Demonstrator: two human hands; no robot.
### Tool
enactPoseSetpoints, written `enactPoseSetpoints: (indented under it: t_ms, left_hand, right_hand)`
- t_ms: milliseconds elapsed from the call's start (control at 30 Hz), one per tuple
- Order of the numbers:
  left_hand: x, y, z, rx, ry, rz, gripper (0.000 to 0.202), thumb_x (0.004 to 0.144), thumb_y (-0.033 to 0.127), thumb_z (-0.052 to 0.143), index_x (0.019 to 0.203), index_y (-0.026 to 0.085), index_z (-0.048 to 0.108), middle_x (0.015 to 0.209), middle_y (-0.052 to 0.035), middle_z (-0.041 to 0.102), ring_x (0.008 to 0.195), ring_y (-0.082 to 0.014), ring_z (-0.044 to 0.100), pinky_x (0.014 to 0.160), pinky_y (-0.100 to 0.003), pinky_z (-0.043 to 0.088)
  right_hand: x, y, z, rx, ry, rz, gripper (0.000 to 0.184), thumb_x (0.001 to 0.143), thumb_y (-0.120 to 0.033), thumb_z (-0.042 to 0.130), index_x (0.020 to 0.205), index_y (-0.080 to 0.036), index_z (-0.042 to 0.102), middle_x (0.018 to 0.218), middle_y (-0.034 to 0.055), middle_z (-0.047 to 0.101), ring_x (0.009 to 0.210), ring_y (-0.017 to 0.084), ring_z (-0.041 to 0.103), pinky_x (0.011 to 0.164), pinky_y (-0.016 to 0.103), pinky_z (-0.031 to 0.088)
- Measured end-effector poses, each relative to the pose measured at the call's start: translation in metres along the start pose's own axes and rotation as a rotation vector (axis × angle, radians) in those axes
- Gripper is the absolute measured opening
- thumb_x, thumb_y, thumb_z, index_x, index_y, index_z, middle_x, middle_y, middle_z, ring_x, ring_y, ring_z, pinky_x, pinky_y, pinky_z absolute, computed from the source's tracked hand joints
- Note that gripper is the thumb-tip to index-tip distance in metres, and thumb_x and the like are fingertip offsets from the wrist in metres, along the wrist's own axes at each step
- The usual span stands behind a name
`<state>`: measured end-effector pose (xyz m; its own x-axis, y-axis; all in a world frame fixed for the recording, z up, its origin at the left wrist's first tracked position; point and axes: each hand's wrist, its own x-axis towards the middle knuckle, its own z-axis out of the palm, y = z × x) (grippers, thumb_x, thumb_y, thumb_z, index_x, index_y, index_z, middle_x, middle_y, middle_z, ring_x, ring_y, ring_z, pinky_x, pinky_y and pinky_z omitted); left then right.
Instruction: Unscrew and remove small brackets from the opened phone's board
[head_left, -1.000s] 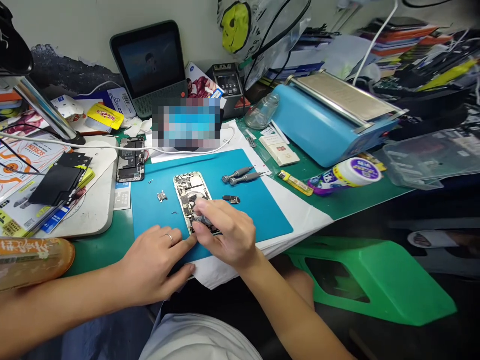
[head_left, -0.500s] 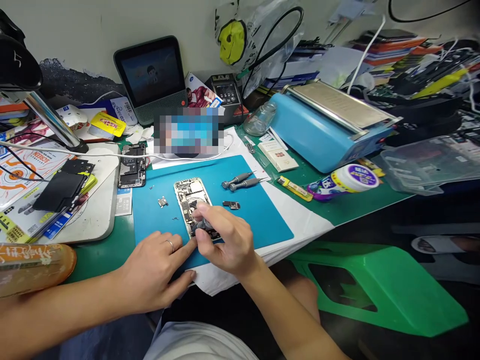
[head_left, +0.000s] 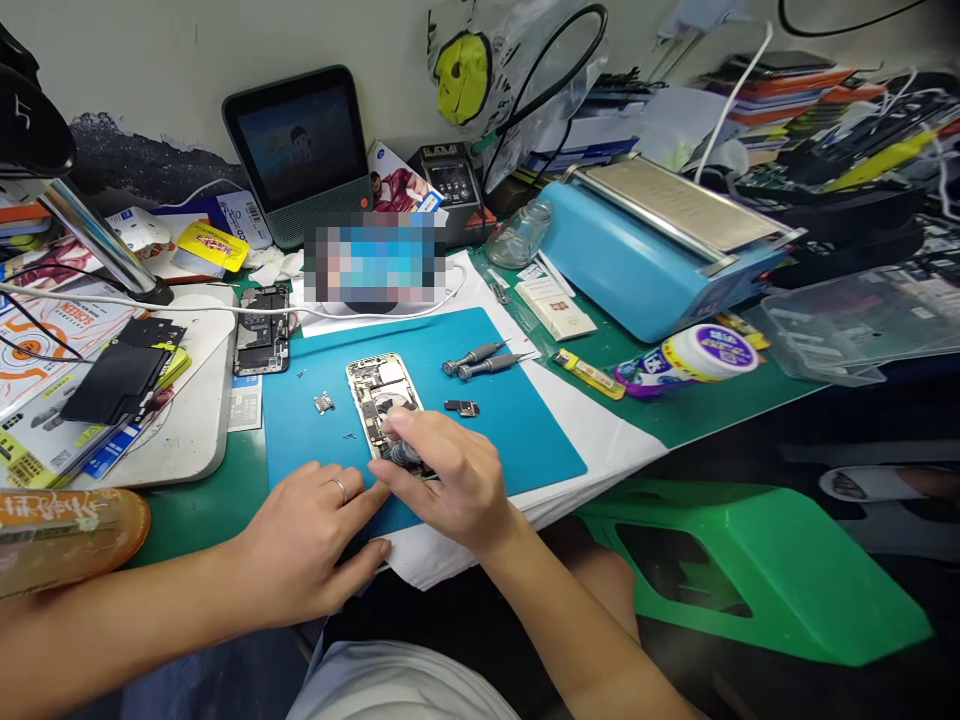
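1. Your right hand (head_left: 457, 475) pinches a grey screwdriver (head_left: 405, 453) between thumb and fingers, over the lower end of the opened phone (head_left: 371, 400); its tip is hidden.
2. That phone lies on the blue mat (head_left: 517, 440), near the front edge of the counter (head_left: 176, 520), its lower end facing that edge.
3. Your left hand (head_left: 315, 520) grips nothing, fingers loosely spread by the front edge; its index finger reaches the phone's lower left corner, but I can't tell whether it touches.
4. The step in hand looks like screw work at the phone's lower end.
5. The next move likely calls for seating the tip squarely and bracing the phone, without nudging the small metal part (head_left: 324, 402) toward the counter's left.
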<state>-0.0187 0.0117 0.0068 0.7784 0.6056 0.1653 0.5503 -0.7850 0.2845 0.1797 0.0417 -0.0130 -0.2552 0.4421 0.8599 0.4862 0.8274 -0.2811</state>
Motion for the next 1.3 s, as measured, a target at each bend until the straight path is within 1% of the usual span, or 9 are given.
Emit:
enactPoseSetpoints:
  t_ms: [167, 267, 333, 433, 600, 767, 933, 1133, 1300]
  left_hand:
    - [-0.0007, -0.0001, 0.0006, -0.006, 0.001, 0.006, 0.022, 0.101, 0.037, 0.048, 0.100, 0.018, 0.060, 0.080, -0.0025, 0.056, 0.067, -0.0193, 0.053, 0.060, -0.035, 0.035]
    - [-0.0011, 0.0000, 0.0007, -0.005, -0.006, 0.001, 0.023, 0.101, 0.037, 0.048, 0.101, 0.018, 0.061, 0.082, -0.0033, 0.058, 0.069, -0.0198, 0.054, 0.061, -0.035, 0.035]
    - [-0.0013, 0.0002, 0.0005, -0.004, -0.004, -0.001, 0.023, 0.101, 0.037, 0.047, 0.101, 0.018, 0.061, 0.081, -0.0032, 0.057, 0.068, -0.0196, 0.053, 0.060, -0.035, 0.035]
    - [-0.0014, 0.0000, 0.0004, -0.007, 0.001, 0.004, 0.023, 0.101, 0.037, 0.047, 0.101, 0.018, 0.060, 0.079, -0.0024, 0.056, 0.067, -0.0190, 0.052, 0.060, -0.035, 0.035]
    - [-0.0011, -0.0001, 0.0001, -0.003, -0.008, 0.003, 0.023, 0.101, 0.037, 0.048, 0.101, 0.018, 0.061, 0.082, -0.0038, 0.058, 0.070, -0.0201, 0.054, 0.060, -0.036, 0.035]
    - [-0.0004, 0.0000, -0.0002, 0.002, 0.000, 0.013, 0.022, 0.102, 0.037, 0.047, 0.100, 0.018, 0.059, 0.080, -0.0030, 0.057, 0.067, -0.0196, 0.051, 0.060, -0.035, 0.034]
    - [-0.0012, -0.0008, 0.0002, 0.007, 0.007, 0.014, 0.021, 0.101, 0.037, 0.048, 0.101, 0.018, 0.059, 0.081, -0.0031, 0.057, 0.067, -0.0199, 0.049, 0.061, -0.035, 0.032]
    - [-0.0009, -0.0011, 0.0011, 0.003, 0.008, 0.018, 0.021, 0.102, 0.037, 0.048, 0.102, 0.018, 0.058, 0.080, -0.0023, 0.056, 0.066, -0.0195, 0.048, 0.060, -0.035, 0.032]
    - [-0.0009, -0.0014, 0.0013, 0.006, 0.011, 0.013, 0.021, 0.101, 0.037, 0.049, 0.102, 0.018, 0.059, 0.083, -0.0037, 0.058, 0.068, -0.0201, 0.049, 0.061, -0.035, 0.032]
  right_hand:
    - [-0.0004, -0.0005, 0.0002, -0.005, 0.005, 0.019, 0.059, 0.093, -0.011, 0.056, 0.150, -0.014, 0.041, 0.095, 0.0073, 0.076, 0.080, 0.018, 0.072, 0.069, 0.031, 0.064]
    - [-0.0007, -0.0009, 0.0005, 0.003, -0.004, 0.007, 0.059, 0.094, -0.017, 0.063, 0.149, -0.016, 0.042, 0.099, 0.0081, 0.076, 0.083, 0.018, 0.072, 0.071, 0.031, 0.064]
    - [-0.0010, -0.0009, 0.0006, 0.003, -0.005, 0.010, 0.063, 0.092, -0.015, 0.066, 0.150, -0.016, 0.040, 0.099, 0.0076, 0.076, 0.084, 0.018, 0.072, 0.073, 0.031, 0.064]
    - [-0.0017, -0.0009, 0.0002, -0.004, 0.003, 0.031, 0.065, 0.091, -0.008, 0.059, 0.152, -0.015, 0.038, 0.099, 0.0081, 0.076, 0.082, 0.018, 0.072, 0.071, 0.031, 0.064]
    - [-0.0022, 0.0002, 0.0000, 0.005, -0.002, 0.027, 0.063, 0.092, -0.017, 0.065, 0.150, -0.016, 0.040, 0.095, 0.0066, 0.076, 0.082, 0.019, 0.072, 0.071, 0.032, 0.064]
    - [-0.0020, 0.0004, -0.0004, 0.006, 0.007, 0.042, 0.063, 0.088, -0.005, 0.061, 0.147, -0.013, 0.042, 0.101, 0.0093, 0.075, 0.083, 0.019, 0.072, 0.072, 0.032, 0.064]
    - [-0.0023, 0.0005, -0.0005, 0.013, -0.012, 0.044, 0.061, 0.093, -0.015, 0.064, 0.148, -0.017, 0.040, 0.094, 0.0052, 0.075, 0.081, 0.018, 0.072, 0.071, 0.031, 0.064]
    - [-0.0021, 0.0004, -0.0002, 0.016, -0.006, 0.056, 0.062, 0.091, -0.008, 0.058, 0.150, -0.015, 0.039, 0.095, 0.0067, 0.075, 0.079, 0.018, 0.071, 0.072, 0.032, 0.064]
    - [-0.0024, 0.0010, -0.0007, 0.027, -0.020, 0.044, 0.065, 0.092, -0.015, 0.068, 0.150, -0.016, 0.039, 0.095, 0.0066, 0.075, 0.081, 0.018, 0.071, 0.072, 0.032, 0.064]
